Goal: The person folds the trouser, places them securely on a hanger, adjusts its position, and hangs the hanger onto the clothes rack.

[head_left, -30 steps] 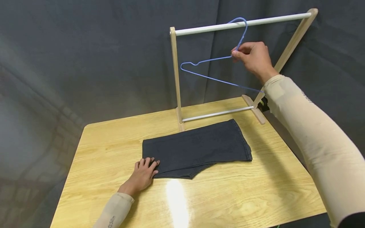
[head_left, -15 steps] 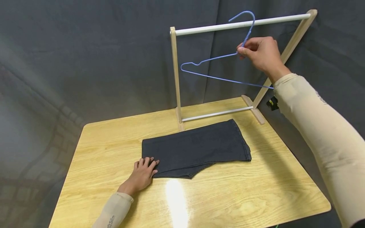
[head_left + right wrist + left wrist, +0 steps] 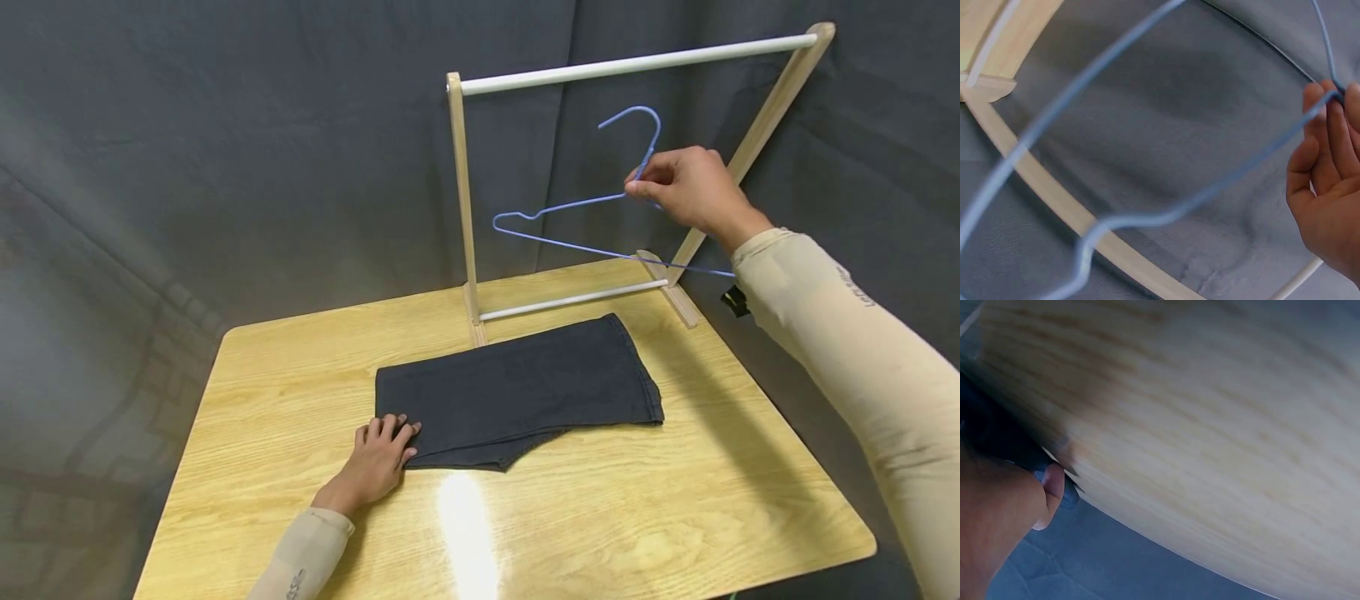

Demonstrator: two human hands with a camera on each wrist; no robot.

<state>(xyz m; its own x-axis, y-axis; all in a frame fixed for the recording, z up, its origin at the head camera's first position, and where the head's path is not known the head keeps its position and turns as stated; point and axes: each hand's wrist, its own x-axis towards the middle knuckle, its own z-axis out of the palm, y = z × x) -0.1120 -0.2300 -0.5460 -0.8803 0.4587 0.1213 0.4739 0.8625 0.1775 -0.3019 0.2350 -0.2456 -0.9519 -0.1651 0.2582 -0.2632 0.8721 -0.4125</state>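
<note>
My right hand (image 3: 693, 190) pinches a blue wire hanger (image 3: 570, 244) at the base of its hook, holding it in the air below the rack's top bar and off it. In the right wrist view, thumb and fingertips meet on the hanger (image 3: 1141, 219) near the right edge. Dark folded trousers (image 3: 510, 387) lie flat across the table. On their near left corner rests my left hand (image 3: 375, 458), fingers spread over the cloth. The left wrist view shows only part of that hand (image 3: 1007, 512) beside the dark cloth.
Behind the trousers stands a wooden rack (image 3: 461, 192) with a white top bar (image 3: 637, 65) and a white lower bar (image 3: 573, 301). The wooden table (image 3: 285, 400) ends on the right near my right sleeve (image 3: 840, 333). Grey curtains (image 3: 262, 150) hang behind.
The hanger's hook has come off the top bar. My right hand has lifted it slightly, shifted right, then lowered it beneath the bar. My left hand and the trousers stay put.
</note>
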